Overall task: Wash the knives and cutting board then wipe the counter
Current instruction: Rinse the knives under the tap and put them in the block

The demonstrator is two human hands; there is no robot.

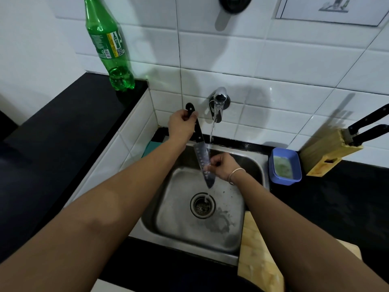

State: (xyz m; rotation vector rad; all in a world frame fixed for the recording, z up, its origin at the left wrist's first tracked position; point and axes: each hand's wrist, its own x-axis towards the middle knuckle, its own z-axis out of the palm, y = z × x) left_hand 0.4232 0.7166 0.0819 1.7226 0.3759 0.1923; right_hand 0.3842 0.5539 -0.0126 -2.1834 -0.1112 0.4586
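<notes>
A large knife (201, 152) with a black handle and a dimpled blade points tip-down over the steel sink (255, 163). My left hand (181, 125) grips its handle, raised near the wall. My right hand (223, 165) pinches the blade's right side, fingers on the metal. Water runs from the chrome tap (219, 102) onto the blade. A wooden cutting board (255, 256) lies on the counter to the right of the sink, partly under my right arm. Two more black-handled knives (367, 127) stand in the wooden knife block (330, 152) at the right.
A blue tub (291, 175) holding a greenish pad sits between the sink and the block. A green plastic bottle (109, 45) stands on the raised black counter (63, 131) at the left. A teal object (150, 147) leans at the sink's left back corner.
</notes>
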